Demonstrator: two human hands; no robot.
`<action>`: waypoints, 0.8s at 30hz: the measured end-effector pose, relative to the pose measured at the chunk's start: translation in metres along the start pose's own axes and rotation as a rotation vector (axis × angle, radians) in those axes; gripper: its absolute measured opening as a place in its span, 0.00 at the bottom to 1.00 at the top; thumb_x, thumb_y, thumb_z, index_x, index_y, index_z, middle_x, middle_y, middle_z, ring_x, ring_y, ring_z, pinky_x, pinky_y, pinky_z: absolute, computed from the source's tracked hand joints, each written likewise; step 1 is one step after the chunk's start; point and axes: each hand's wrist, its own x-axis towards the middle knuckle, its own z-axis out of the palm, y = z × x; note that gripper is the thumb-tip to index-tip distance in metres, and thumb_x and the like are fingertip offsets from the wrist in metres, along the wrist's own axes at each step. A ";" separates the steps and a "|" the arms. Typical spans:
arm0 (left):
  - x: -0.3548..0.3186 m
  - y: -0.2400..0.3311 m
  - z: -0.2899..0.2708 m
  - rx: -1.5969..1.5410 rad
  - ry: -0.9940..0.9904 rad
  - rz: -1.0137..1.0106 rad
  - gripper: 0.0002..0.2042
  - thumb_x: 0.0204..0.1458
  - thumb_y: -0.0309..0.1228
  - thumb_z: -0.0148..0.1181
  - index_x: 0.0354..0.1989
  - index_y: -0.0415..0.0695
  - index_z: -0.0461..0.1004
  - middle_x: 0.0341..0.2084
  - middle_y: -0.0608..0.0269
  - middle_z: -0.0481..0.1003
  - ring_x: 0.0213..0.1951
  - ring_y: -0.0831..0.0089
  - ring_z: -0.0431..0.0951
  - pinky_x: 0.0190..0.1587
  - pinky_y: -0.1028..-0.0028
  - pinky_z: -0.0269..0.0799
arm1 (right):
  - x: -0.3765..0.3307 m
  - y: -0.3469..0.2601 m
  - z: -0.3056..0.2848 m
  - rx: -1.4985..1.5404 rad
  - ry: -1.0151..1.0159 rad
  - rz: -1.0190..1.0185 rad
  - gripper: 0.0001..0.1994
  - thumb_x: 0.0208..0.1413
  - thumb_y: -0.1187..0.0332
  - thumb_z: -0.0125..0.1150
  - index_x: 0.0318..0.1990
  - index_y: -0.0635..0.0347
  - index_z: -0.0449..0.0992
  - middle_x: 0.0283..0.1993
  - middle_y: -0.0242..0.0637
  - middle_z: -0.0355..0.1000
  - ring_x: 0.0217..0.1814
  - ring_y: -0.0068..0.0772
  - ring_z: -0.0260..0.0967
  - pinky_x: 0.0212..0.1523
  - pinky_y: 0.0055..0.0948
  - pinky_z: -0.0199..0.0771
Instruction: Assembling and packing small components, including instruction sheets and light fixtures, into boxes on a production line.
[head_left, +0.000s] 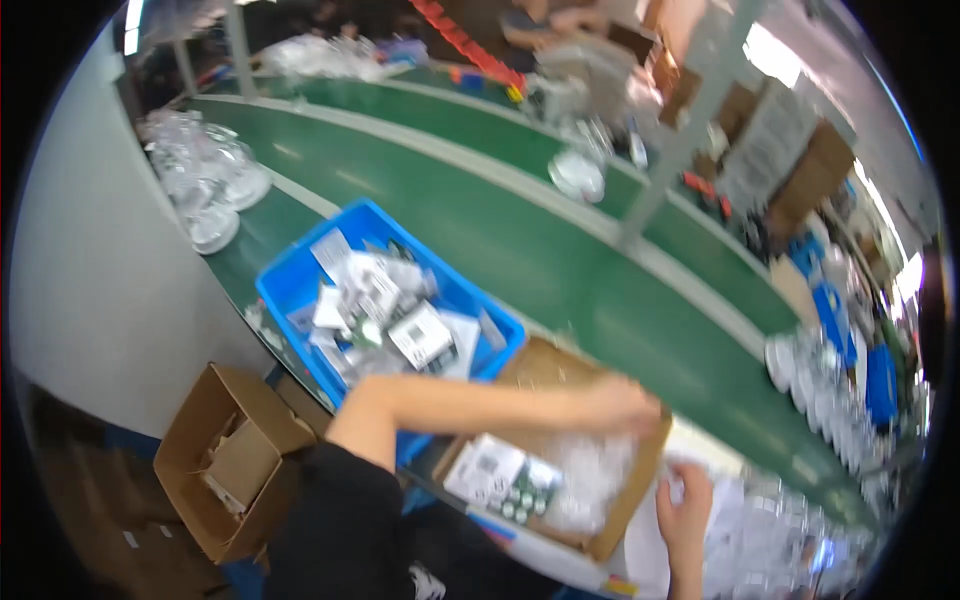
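My left hand reaches across an open shallow cardboard box, over its right part. Motion smears its fingers, so their grip is unclear. Below it in the box lie clear plastic pieces and a flat white-and-green printed packet. My right hand is just right of the box, beside white sheet-like material. Its thumb and fingers curl toward each other; anything between them is too blurred to name. Left of the box, a blue plastic bin holds a heap of small packets with white labels.
A green conveyor belt runs behind the bin and box. Clear plastic domes stand at the far left and right. An open carton sits low on the left. A metal post rises beyond the belt.
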 end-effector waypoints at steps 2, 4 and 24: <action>0.004 -0.015 -0.012 -0.087 -0.003 -0.103 0.07 0.51 0.35 0.58 0.30 0.45 0.73 0.24 0.53 0.75 0.28 0.51 0.76 0.30 0.58 0.72 | 0.006 -0.015 0.011 0.052 -0.008 -0.095 0.14 0.46 0.71 0.62 0.42 0.64 0.73 0.42 0.49 0.72 0.46 0.53 0.68 0.48 0.41 0.69; 0.004 -0.033 -0.024 -0.066 0.096 -0.179 0.06 0.51 0.33 0.58 0.33 0.45 0.77 0.26 0.53 0.77 0.27 0.55 0.78 0.30 0.64 0.73 | 0.028 -0.031 0.024 0.039 -0.121 -0.116 0.15 0.46 0.69 0.63 0.43 0.62 0.73 0.40 0.48 0.71 0.44 0.53 0.68 0.45 0.42 0.70; 0.001 0.030 -0.060 -0.127 -0.167 -0.139 0.09 0.52 0.33 0.60 0.29 0.39 0.74 0.18 0.53 0.71 0.21 0.59 0.73 0.27 0.67 0.68 | 0.054 -0.006 0.078 0.135 0.069 0.070 0.04 0.53 0.67 0.59 0.32 0.55 0.77 0.28 0.35 0.76 0.27 0.39 0.74 0.27 0.35 0.71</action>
